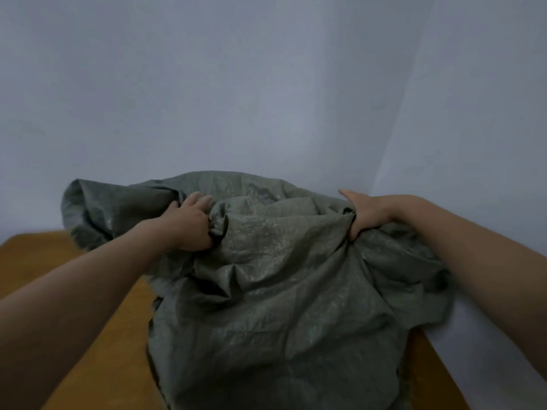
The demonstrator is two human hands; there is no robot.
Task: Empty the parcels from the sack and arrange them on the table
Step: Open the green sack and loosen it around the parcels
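A large grey-green woven sack lies bulging and crumpled on the brown wooden table, filling the middle of the view. My left hand grips a bunch of its fabric at the upper left. My right hand grips another fold at the upper right, thumb pointing away from me. The two hands are about a sack's width apart. No parcel shows; whatever is inside the sack is hidden by the fabric.
Pale grey-blue walls meet in a corner behind the table at the right. Bare tabletop shows to the left of the sack and in a narrow strip at the lower right.
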